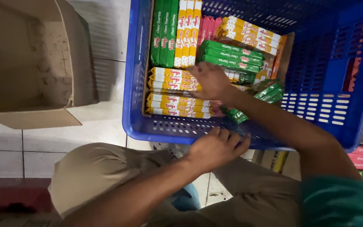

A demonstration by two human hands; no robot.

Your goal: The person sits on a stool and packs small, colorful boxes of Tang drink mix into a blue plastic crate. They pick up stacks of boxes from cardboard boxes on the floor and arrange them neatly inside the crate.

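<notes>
1. I see my right hand [211, 82] flat, fingers loose, on glossy yellow packs [173, 78] inside the crate [135, 84].
2. My left hand [215, 147] grips the perforated blue plastic rim.
3. A matte cardboard box [30, 63] sits left.

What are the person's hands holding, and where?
The left hand grips the blue crate by its near rim. The right hand rests on yellow packs; no clear grip.
</notes>
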